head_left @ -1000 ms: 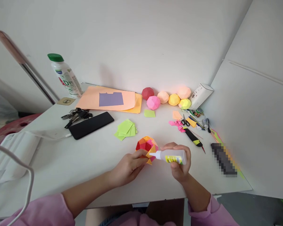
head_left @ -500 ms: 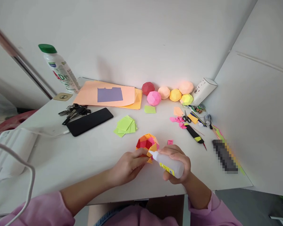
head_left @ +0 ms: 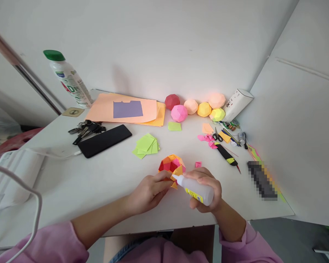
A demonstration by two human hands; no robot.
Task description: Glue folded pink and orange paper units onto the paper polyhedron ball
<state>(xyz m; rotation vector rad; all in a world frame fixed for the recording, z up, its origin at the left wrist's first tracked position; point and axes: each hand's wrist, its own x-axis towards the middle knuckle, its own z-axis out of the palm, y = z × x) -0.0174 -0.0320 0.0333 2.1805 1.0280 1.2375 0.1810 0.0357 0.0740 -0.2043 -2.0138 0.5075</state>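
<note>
A multicoloured paper ball of orange, red and pink facets sits near the front of the white table. My left hand pinches an orange flap at its lower edge. My right hand is wrapped round a small white glue bottle with a yellow label, and its nozzle touches that flap. A small pink paper piece lies just right of the ball.
Several finished paper balls line the back wall. Green paper squares, a black phone, keys, orange sheets, a green-capped bottle, scissors, a craft knife and scraps lie around.
The glue bottle has tilted from lying level to pointing down-left at the flap. The camera view has shifted slightly; my left hand keeps its pinch.
</note>
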